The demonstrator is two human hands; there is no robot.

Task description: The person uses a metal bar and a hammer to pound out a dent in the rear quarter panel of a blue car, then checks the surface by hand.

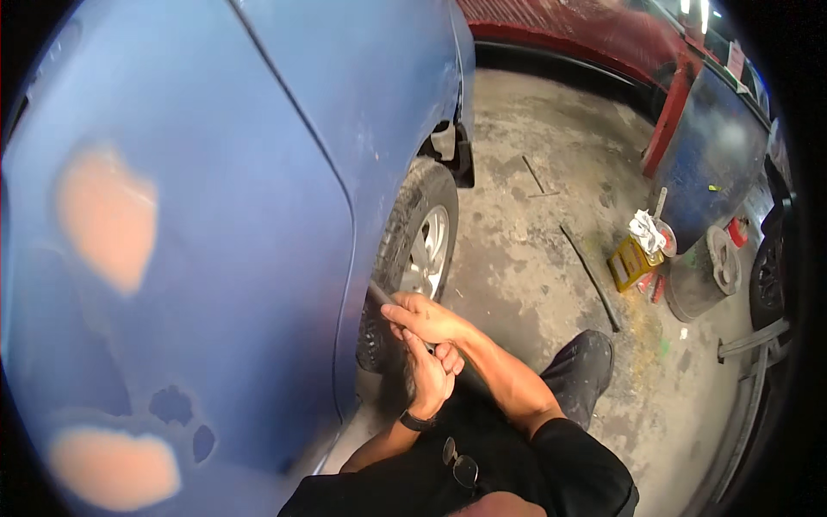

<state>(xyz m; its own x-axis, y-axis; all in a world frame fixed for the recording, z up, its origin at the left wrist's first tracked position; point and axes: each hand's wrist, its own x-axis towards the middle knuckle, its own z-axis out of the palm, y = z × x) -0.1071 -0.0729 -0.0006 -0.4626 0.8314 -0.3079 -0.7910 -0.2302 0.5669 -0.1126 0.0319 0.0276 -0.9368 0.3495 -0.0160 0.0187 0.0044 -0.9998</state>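
A grey rod-like piece (pixel 379 295) sticks out of my right hand (pixel 422 316), its tip close to the car's rear wheel (pixel 428 246) and the edge of the blue body panel (pixel 224 224). My right fingers are closed around it. Just below, touching the right hand, my left hand (pixel 433 375) has its fingers curled. A small dark end shows between the hands, and I cannot tell whether it belongs to the same piece. The blue panel carries two orange-beige filler patches (pixel 110 220) and a few darker worn spots.
A dark strip (pixel 592 277) and a thin rod (pixel 534 174) lie on the stained concrete floor (pixel 525 250). Right of them stand a yellow tin (pixel 631 264) with crumpled white paper on top and a grey bucket (pixel 693 289). A red car body (pixel 568 39) and a loose blue panel (pixel 711 146) are farther back.
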